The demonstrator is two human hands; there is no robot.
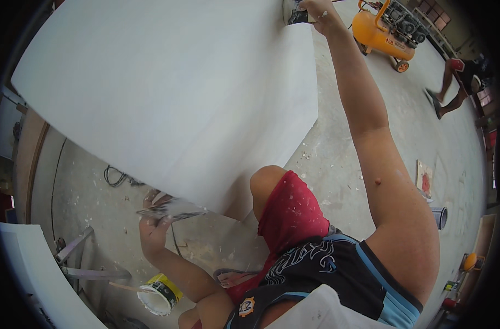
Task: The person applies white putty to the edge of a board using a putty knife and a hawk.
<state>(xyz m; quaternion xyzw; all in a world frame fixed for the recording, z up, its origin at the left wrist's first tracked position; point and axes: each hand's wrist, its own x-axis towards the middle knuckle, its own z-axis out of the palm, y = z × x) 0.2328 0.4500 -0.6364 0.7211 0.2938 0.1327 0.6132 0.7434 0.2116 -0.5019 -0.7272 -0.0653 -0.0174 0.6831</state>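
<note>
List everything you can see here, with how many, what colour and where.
Large panel: one, white, upper left to centre
Smeared flat tool: one, grey and dark, in the left hand
Scraper-like tool: one, pale and dark, in the right hand
Pail: one, white and yellow, lower left
Metal legs: several, grey, left of the pail
Second panel: one, white, lower left
Cable coil: one, black, on the floor, left
Air compressor: one, orange, top right
Other person: one, red and black clothing, upper right
Floor: one, grey, throughout
Shorts: one pair, red, centre
Top: one, black and blue, bottom
Hands: two, left-centre and top
</note>
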